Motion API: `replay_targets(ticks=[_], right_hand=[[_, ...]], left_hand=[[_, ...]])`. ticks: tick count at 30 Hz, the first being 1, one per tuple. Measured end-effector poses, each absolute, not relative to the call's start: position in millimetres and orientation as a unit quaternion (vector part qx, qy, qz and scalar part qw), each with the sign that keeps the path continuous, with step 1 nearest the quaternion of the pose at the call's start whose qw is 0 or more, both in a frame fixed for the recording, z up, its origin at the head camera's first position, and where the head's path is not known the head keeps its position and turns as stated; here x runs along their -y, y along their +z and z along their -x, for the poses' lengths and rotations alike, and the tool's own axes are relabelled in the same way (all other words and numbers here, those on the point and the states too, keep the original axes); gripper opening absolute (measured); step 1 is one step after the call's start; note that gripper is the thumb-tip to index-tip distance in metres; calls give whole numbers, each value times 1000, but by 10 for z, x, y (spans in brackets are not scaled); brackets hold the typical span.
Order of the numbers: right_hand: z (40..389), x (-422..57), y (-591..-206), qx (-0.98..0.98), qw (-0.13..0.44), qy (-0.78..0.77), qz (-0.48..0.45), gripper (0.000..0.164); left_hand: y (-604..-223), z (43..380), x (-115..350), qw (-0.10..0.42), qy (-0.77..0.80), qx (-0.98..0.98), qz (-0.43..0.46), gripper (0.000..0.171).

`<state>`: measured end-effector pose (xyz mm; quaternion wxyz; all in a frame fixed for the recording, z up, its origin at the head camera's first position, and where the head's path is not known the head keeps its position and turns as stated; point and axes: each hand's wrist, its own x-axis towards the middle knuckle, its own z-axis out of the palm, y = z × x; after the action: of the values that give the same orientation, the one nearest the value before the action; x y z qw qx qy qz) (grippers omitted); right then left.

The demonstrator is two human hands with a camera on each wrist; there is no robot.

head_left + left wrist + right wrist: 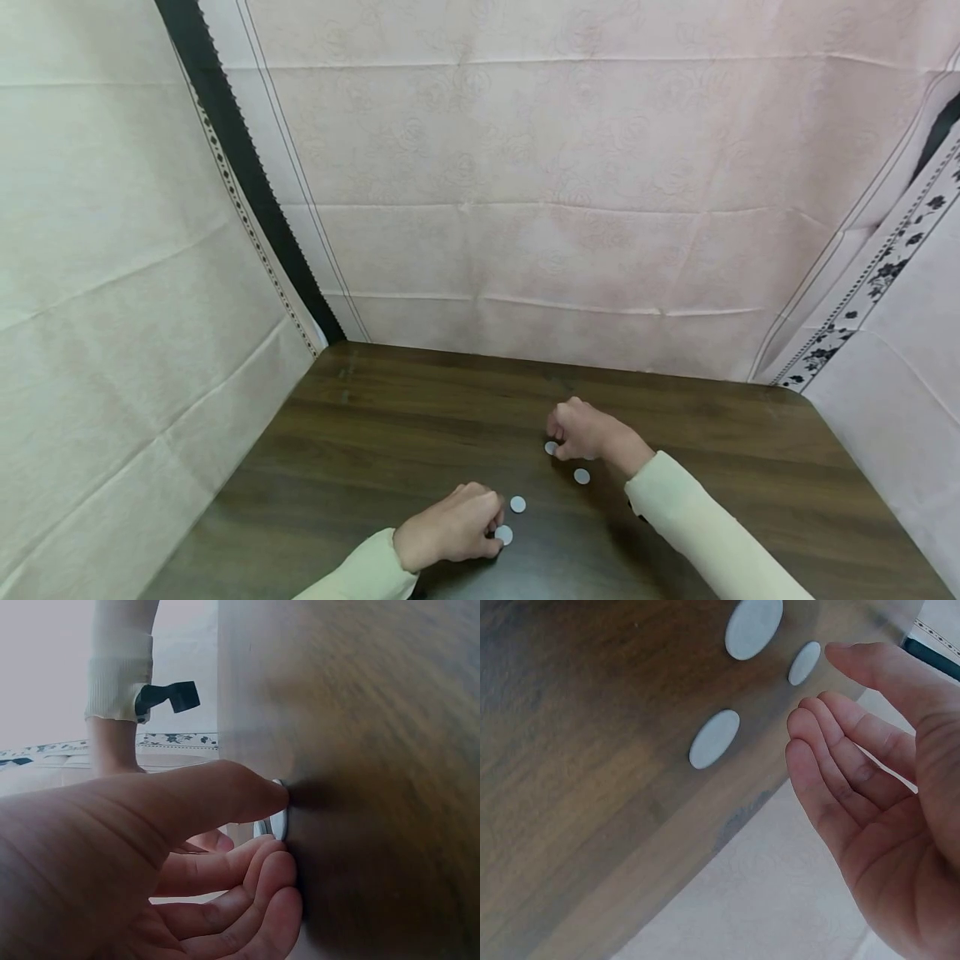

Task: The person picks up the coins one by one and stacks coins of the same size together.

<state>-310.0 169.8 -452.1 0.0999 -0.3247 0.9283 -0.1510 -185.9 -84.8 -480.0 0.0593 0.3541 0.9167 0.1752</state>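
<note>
My left hand point(455, 525) is low over the table, its thumb and fingers pinching a flat white disc point(279, 819) at its edges. Just beyond lies a second white disc point(518, 504). Farther back on the right, my right hand point(587, 432) hovers with thumb and fingers apart and nothing between them. Its fingertips are close to another small disc point(805, 663). Two more discs rest beside that hand: one below its wrist point(582, 476), the other point(715, 739) mostly hidden behind the hand in the head view.
The dark wooden table point(420, 417) has rounded far corners. A pale patterned cloth point(562, 208) hangs behind it, with further cloths at the left point(112, 250) and right point(900, 375). A black clip-like piece point(176, 696) sits on the right sleeve.
</note>
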Motion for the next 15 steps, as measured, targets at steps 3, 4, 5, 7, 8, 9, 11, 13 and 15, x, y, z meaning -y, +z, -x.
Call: replay_targets(ticks=[3, 4, 5, 7, 8, 9, 11, 13, 15], right_hand=[[3094, -1678, -4544, -929, 103, -152, 322, 22], [3091, -1670, -4549, -929, 104, -153, 320, 22], [3088, -1663, -4553, -930, 105, -151, 318, 22], [3086, -1651, -4560, -932, 108, -151, 312, 21], [3086, -1647, -4565, -933, 110, -150, 307, 20], [3087, -1644, -4570, -934, 113, -150, 303, 19], [3092, -1643, -4583, -936, 117, -150, 295, 18], [3100, -1646, -4596, -937, 118, -151, 292, 17], [3112, -1652, -4611, -937, 117, -153, 292, 17]], left_hand=[[-4796, 1861, 849, 64, 178, -917, -352, 22], [-4795, 1861, 849, 66, 178, -917, -352, 22], [-4793, 1861, 849, 67, 179, -917, -351, 22], [-4788, 1861, 849, 70, 180, -917, -350, 22], [-4787, 1861, 849, 70, 179, -916, -351, 22], [-4785, 1862, 849, 70, 178, -916, -352, 22], [-4784, 1864, 849, 71, 178, -916, -353, 22], [-4783, 1866, 850, 71, 179, -915, -354, 22], [-4784, 1869, 850, 71, 179, -915, -354, 22]])
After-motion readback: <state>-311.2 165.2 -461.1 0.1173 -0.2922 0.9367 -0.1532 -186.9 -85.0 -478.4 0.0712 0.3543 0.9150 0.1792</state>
